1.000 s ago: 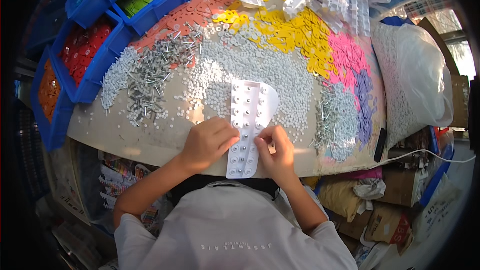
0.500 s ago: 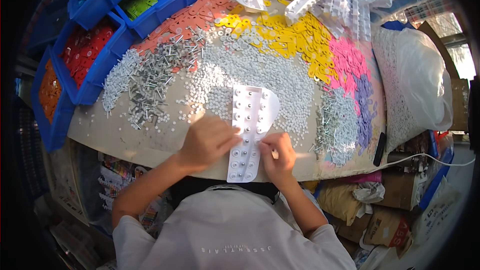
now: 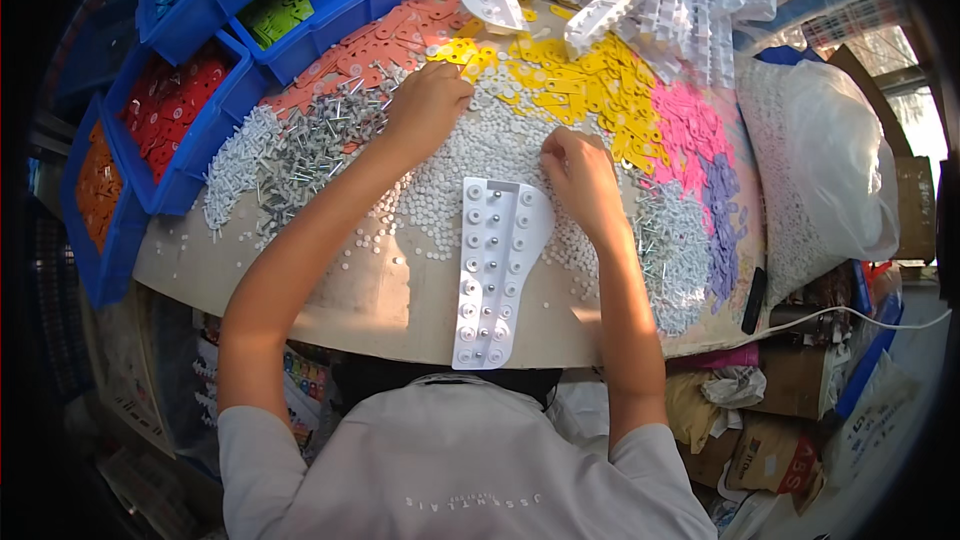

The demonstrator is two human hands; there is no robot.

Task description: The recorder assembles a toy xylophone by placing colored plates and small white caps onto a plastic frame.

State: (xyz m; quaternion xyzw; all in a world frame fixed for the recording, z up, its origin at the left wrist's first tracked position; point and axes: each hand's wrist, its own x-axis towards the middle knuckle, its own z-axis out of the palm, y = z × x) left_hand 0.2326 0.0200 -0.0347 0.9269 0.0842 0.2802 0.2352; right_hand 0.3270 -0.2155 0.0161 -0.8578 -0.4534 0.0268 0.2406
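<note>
Curling near round white plastic discs (image 3: 495, 135), likely light, slippery, best rim-pinched, left hand (image 3: 427, 110) and right hand (image 3: 585, 175) hide any grip.

My worktop (image 3: 420, 330): beige, curved edge, mid-frame, sunlight patch left of centre. Bright window (image 3: 890, 45) to my right, upper right. Cardboard boxes (image 3: 768, 455), lower right.

left hand (image 3: 428, 106) foremost, fingers bent | right hand (image 3: 582, 178) behind, half-curled | arms (image 3: 318, 232) extended
</note>
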